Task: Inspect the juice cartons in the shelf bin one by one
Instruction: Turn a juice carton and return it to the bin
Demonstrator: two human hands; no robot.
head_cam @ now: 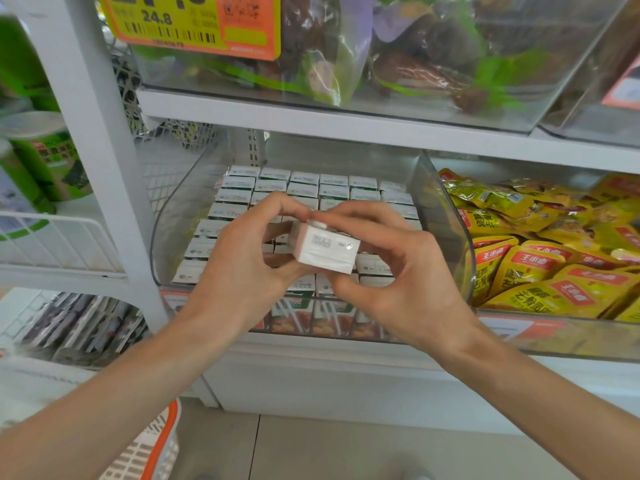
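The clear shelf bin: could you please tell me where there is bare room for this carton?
A narrow strip looks bare between the clear plastic bin's left wall and the white-topped juice cartons; another behind their back row. Elsewhere they stand packed; the left hand and right hand hide the middle.

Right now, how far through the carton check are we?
Done: nothing marks checked cartons; cannot tell. In hand: left hand and right hand grip one small white juice carton, printed top towards the camera, by the clear plastic bin. Left: the packed rows of cartons inside.

Left hand [242, 275], right hand [401, 292] bare; forearms bare; fingers [367, 213] slender.
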